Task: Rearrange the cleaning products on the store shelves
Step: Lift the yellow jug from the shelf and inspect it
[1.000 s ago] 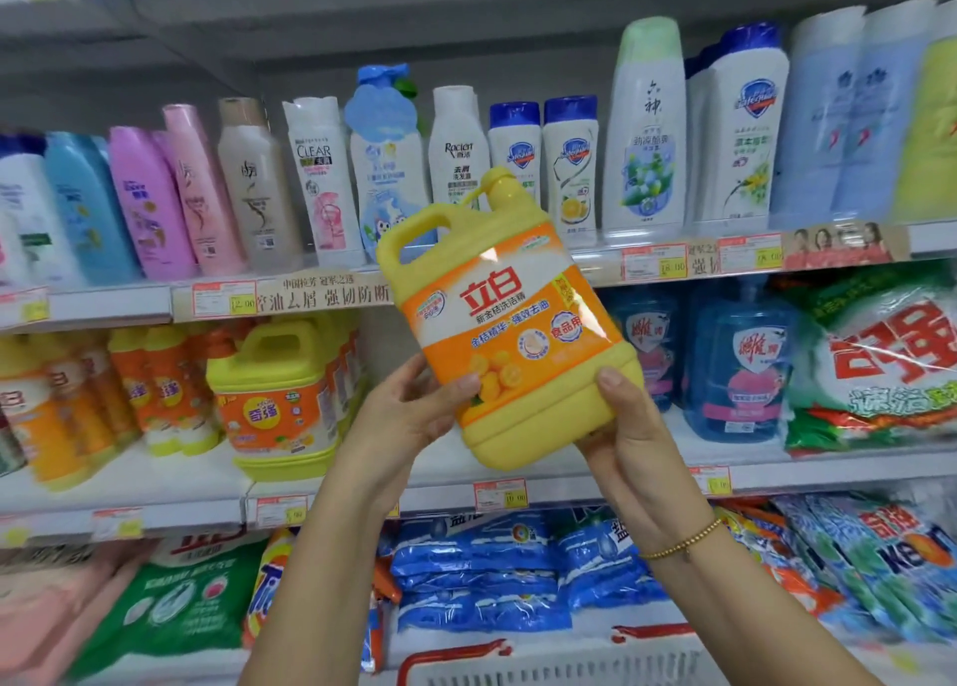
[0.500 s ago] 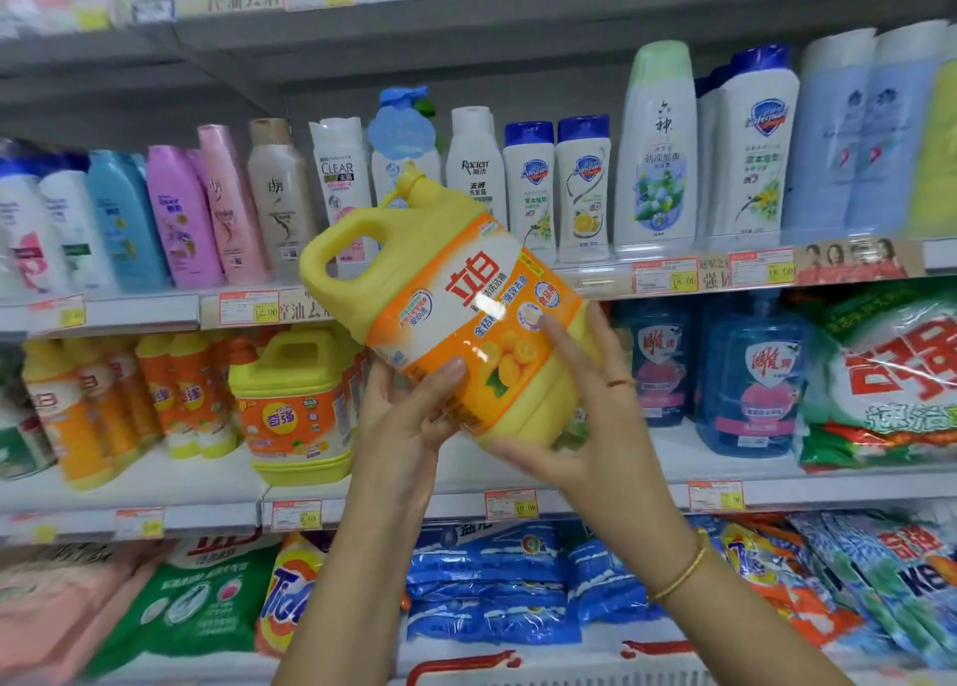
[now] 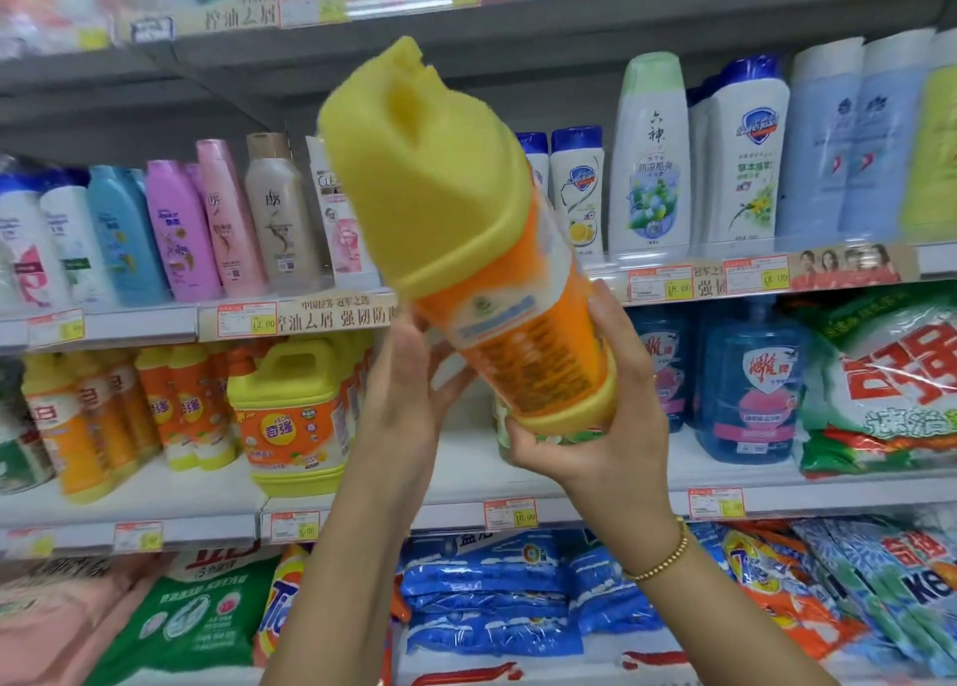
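A big yellow detergent jug (image 3: 455, 209) with an orange label is held up in front of the shelves, tilted with its cap end up and toward me and its narrow side with small print facing the camera. My left hand (image 3: 409, 400) grips its lower left side. My right hand (image 3: 611, 426) cups the base, thumb up along the right side. A matching yellow jug (image 3: 290, 416) stands on the middle shelf (image 3: 466, 478) to the left, next to several smaller orange-yellow bottles (image 3: 176, 406).
Shampoo bottles (image 3: 217, 219) line the upper shelf. Blue soap bottles (image 3: 751, 380) and a red-green washing powder bag (image 3: 880, 375) stand right on the middle shelf. Blue, green and orange powder bags (image 3: 492, 597) fill the lowest shelf. A basket rim (image 3: 466, 675) shows at the bottom.
The jug has turned from showing its front label to its narrow side, and its top has swung up toward me. My right hand has shifted under the base.
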Available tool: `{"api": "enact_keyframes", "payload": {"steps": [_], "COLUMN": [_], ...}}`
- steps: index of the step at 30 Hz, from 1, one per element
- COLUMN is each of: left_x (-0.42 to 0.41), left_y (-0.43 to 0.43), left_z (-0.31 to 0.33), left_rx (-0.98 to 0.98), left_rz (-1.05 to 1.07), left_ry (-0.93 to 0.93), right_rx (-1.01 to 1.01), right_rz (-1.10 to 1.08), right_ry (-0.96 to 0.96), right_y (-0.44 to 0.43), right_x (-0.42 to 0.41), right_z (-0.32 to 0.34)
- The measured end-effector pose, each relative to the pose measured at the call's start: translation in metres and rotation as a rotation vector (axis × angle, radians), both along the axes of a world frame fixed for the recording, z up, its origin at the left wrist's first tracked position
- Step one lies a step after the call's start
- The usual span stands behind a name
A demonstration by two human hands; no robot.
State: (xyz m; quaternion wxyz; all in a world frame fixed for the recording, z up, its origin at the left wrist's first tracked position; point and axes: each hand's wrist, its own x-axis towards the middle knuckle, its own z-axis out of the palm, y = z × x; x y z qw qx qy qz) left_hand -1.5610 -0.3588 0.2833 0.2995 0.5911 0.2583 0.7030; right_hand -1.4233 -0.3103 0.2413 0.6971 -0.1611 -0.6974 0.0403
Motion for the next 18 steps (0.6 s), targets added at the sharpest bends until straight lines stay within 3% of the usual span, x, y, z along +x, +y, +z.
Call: {"api": "enact_keyframes", "payload": {"steps": [4,7,10,14,18], "left_x": [-0.012,-0.028,-0.04,-0.054,-0.056], "left_y": [0.002,-0.002,-0.01,-0.018,-0.022], "left_z": [0.018,0.031,0.043,0.051,0.058], "left_rx": [0.023,-0.036,-0.114,-0.222,-0.311], "left_rz": [0.087,0.091,0.029,-0.127,-0.17], "left_ry": [-0.021,-0.035,0.087,0.101,0.048], "right_rx": [-0.308,-0.467,-0.651,-0.826,-0.896], "right_rz": [0.509,0.725,0.956,1.215,1.29], "right_ry": [0.098,0.087,0.096,0.163,0.156], "right_y": [-0.014,-0.011,-0.011,-0.015,-0.026], "right_x": [0.006,0.014,0.014,0.01,0.01], "right_z": [0.014,0.015,0.012,0.013,0.021]}}
